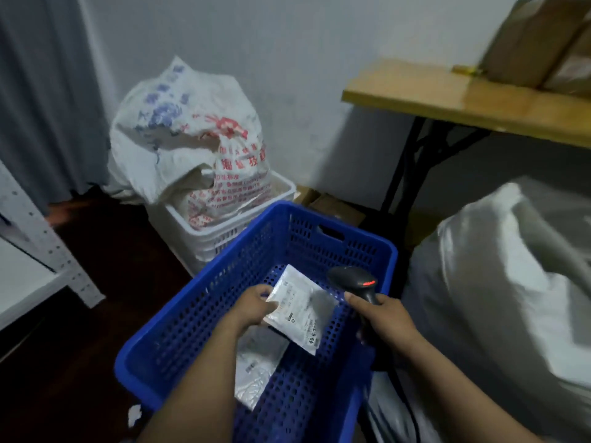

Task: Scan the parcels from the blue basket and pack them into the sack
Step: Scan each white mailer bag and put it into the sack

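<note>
The blue basket (335,241) stands low in the middle of the view. My left hand (252,306) grips a flat white parcel (300,310) by its left edge, holding it above the basket floor with its printed label up. My right hand (383,318) grips a black handheld scanner (355,281), whose red light glows; its head points toward the parcel. Another white parcel (259,366) lies on the basket floor under my left forearm. The big white sack (499,282) bulges at the right, beside the basket.
A white crate (204,231) holding printed white bags (188,132) stands behind the basket. A wooden table (463,100) with cardboard boxes (540,43) is at the upper right. A white metal shelf (41,251) stands at the left. The scanner cable (406,398) trails down right of the basket.
</note>
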